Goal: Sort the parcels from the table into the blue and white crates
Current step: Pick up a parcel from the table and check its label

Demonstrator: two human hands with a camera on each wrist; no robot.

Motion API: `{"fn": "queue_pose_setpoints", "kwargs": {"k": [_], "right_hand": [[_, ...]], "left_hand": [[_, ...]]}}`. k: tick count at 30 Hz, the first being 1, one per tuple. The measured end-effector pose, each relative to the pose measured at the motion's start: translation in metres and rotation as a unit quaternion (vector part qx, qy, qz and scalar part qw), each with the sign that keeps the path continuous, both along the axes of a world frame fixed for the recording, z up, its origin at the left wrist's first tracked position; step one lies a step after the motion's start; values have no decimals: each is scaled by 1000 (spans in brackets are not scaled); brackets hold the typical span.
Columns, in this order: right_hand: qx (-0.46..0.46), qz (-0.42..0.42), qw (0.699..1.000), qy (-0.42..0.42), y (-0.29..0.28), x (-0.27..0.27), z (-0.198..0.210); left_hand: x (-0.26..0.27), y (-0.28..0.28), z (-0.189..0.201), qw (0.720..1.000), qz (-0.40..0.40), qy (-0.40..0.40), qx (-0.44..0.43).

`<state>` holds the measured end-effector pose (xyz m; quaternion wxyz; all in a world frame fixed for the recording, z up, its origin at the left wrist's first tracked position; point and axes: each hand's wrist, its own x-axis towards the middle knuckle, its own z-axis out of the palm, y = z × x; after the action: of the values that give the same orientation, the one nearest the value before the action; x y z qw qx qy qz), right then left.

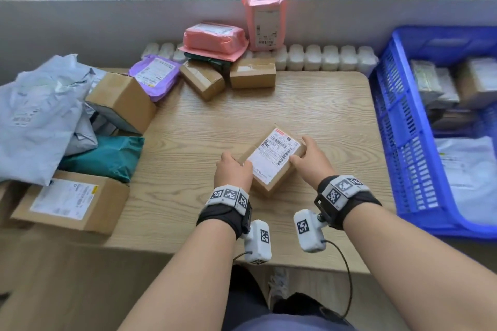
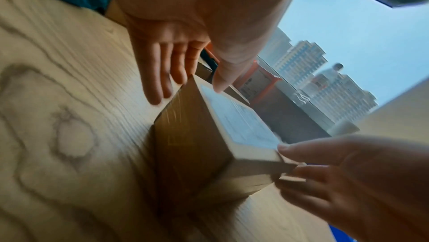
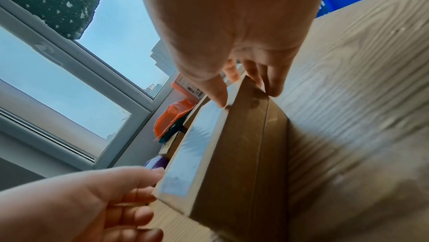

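From the head view, a small cardboard box with a white shipping label on top sits near the middle of the wooden bench, turned at an angle. Both forearms reach forward from the near edge. The left hand covers the box's near-left corner, knuckles up, and the right hand holds its right end, thumb lying on the top edge by the label. The blue crate stands just off the bench's right edge with wrapped parcels already inside. More parcels lie along the far edge and the left side: brown boxes, pink bags, a purple bag, a teal bag and pale grey mailers.

The left wrist view is blurred. The left hand comes down from above with straight fingers laid against the box's side and the thumb tip on the label's corner. The right hand enters from lower right, its thumb and fingers pinching the other end.

In the right wrist view, the right hand hangs over the box, thumb pressed on the top edge and fingers down the far side, so its grip is closed round that end. The left hand comes in from lower left, fingers lightly bent against the near end; its grip looks like a light two-sided pinch.
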<state>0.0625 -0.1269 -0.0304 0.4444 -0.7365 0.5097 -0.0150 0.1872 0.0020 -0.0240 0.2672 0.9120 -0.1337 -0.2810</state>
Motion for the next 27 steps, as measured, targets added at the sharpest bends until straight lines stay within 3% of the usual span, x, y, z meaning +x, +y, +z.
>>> {"fn": "queue_pose_setpoints", "kwargs": {"k": [3,7,14,20,27], "right_hand": [[-7,-57,998,-16,7,-10,0],[30,-62,997,-20,22,-22,-6],[36,-34,999,-17,27,-28,-12],[50,4,998,-23,23,-29,-11],[17,-30,994,-108,11,-20,32]], "left_hand": [[-1,-3,2,997,-40,-58,12],[-9,-10,-1,994,-102,-37,-1],[-29,6,-16,997,-80,16,12],[-32,5,-11,990,-70,108,-54],[-16,-3,23,976,24,117,-182]]}}
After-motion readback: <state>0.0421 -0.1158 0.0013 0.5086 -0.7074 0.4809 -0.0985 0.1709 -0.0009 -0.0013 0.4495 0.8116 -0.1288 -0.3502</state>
